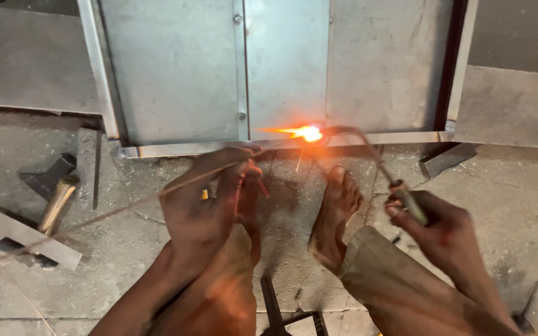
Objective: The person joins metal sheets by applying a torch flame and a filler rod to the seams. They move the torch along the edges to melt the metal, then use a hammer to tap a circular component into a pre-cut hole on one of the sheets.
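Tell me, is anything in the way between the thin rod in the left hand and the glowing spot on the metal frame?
Nothing visible blocks it. The thin rod runs from the left hand up to the glowing spot on the frame's lower edge. The torch in the right hand comes in from the other side. The bare feet stay below.

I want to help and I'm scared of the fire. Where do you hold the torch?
Probably by the straight handle, where the right hand grips it now, coming from the near side. The thin neck bends away to the flame at the metal frame, so the handle is the far, likely cooler end.
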